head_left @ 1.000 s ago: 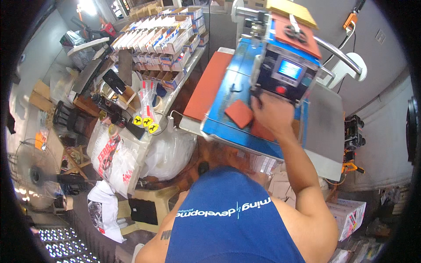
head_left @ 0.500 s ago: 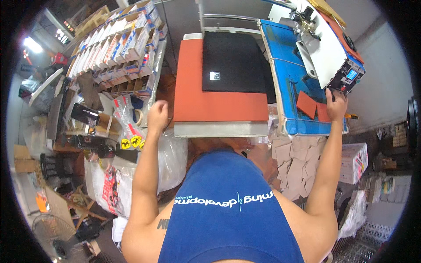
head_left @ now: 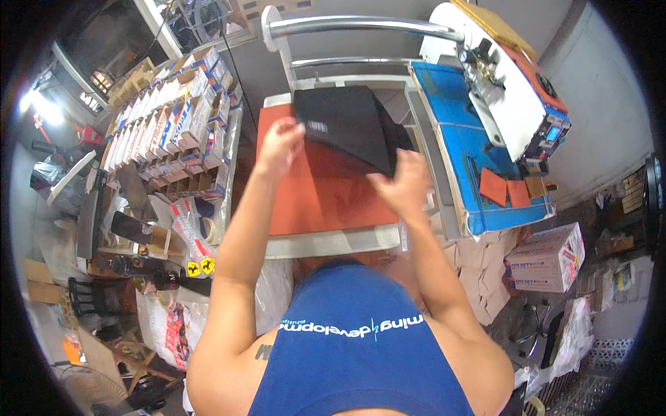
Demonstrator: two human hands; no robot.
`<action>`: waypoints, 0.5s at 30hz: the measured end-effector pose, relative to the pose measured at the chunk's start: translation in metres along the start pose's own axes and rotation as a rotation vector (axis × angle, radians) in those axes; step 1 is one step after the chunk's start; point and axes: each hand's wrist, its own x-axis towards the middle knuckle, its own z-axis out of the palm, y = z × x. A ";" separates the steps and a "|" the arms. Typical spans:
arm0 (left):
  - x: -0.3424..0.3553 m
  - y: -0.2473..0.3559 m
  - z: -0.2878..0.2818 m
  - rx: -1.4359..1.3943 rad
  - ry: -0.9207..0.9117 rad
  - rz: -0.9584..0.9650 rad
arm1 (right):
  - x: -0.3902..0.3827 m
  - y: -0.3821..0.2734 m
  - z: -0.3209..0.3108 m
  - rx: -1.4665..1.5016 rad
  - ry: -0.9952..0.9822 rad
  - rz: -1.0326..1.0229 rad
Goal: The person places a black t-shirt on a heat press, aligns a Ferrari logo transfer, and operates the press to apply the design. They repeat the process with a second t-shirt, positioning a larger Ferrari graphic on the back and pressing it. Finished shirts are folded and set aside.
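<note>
A piece of black fabric (head_left: 343,123) with a small pale print lies on an orange-red pad (head_left: 305,208), its near edge raised and slanting down to the right. My left hand (head_left: 281,147) is at the fabric's left near corner, fingers closed on its edge, somewhat blurred. At the right near corner is my right hand (head_left: 404,184), its thumb spread away from the fingers and the fabric's corner beside them. The pad sits on a pale flat platen (head_left: 333,243) of what looks like a heat press.
To the right stands a blue-covered board (head_left: 451,132) with small orange-red pads (head_left: 493,187). Above it is a white machine head (head_left: 503,97) with a control box (head_left: 549,132). A metal bar (head_left: 368,26) crosses behind the platen. Boxes (head_left: 163,125) fill a rack on the left.
My right hand has left the control box and come to the fabric's right corner. My left hand has moved inward to the fabric, whose near edge is now lifted. The view has shifted.
</note>
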 end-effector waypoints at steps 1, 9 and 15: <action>0.008 0.019 0.013 -0.072 0.031 -0.017 | -0.006 -0.016 0.030 -0.008 -0.132 0.075; -0.012 0.151 0.018 -0.036 0.042 0.668 | 0.075 0.012 -0.013 0.474 0.069 0.122; -0.203 0.182 -0.065 0.173 -0.366 0.344 | 0.054 -0.019 -0.171 0.647 -0.935 -0.165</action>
